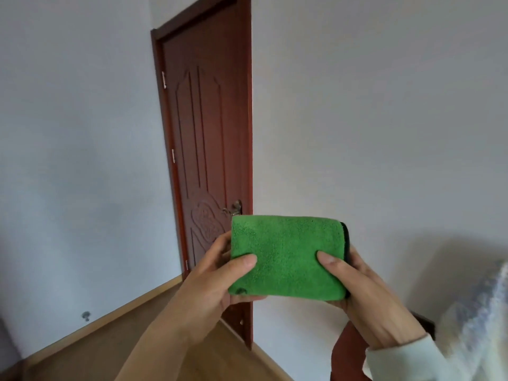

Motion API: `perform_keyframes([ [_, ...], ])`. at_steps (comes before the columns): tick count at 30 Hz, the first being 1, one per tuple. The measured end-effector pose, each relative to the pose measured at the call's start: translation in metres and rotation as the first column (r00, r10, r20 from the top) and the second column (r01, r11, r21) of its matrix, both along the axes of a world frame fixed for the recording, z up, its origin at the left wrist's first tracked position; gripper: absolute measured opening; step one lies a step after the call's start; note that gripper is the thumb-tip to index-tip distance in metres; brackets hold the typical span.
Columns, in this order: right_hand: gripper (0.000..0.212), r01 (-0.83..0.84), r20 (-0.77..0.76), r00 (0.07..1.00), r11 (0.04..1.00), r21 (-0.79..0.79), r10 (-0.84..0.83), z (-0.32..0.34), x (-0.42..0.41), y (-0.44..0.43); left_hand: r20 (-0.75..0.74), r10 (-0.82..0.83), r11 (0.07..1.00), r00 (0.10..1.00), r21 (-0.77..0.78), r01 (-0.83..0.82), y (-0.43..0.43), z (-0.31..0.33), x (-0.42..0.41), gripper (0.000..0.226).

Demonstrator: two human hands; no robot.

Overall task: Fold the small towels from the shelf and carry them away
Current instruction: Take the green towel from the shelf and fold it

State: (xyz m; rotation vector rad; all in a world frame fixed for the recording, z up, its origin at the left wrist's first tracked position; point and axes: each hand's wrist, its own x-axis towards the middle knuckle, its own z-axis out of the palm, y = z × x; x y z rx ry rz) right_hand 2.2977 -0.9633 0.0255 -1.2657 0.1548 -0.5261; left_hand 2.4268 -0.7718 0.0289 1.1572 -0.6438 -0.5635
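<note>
Both hands raised together: left hand (209, 281) and right hand (368, 295) pinch the towel (286, 254) (thumbs on its front), fingers (354, 257) curled behind it.

A folded towel (287, 257) sits at lower centre of the frame, between the two hands: the left hand (209, 284) at its left edge, the right hand (371, 295) at its right. Behind them, a door (203, 133) stands left of centre, with floor (110, 347) at lower left.

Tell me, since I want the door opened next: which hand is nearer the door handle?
Left. The left hand holds the green towel just below the door handle; the right hand holds its far side.
</note>
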Motion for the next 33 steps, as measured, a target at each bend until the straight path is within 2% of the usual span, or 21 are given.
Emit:
perform_keyframes([
  [6,0.043,-0.088,0.033,0.996,0.996,-0.032,0.089,-0.003,0.056,0.037,0.000,0.145,0.989,0.989,0.014,-0.145,0.047,0.002,0.031,0.051],
  [13,0.049,-0.185,0.042,0.981,0.981,-0.056,0.187,-0.006,0.129,0.056,-0.013,0.261,0.965,0.965,0.009,-0.260,0.075,-0.002,0.076,0.046],
  [22,0.031,-0.343,0.021,0.939,0.938,-0.043,0.344,-0.006,0.253,0.059,-0.021,0.437,0.899,0.899,0.032,-0.436,0.087,-0.001,0.163,0.048],
  [27,0.032,-0.421,0.018,0.906,0.905,-0.063,0.423,0.002,0.322,0.053,0.029,0.509,0.859,0.861,0.053,-0.509,0.085,0.007,0.215,0.050],
  [33,0.039,-0.513,0.041,0.856,0.856,-0.060,0.516,0.002,0.392,0.054,0.004,0.583,0.812,0.812,0.027,-0.583,0.087,0.008,0.254,0.047],
])
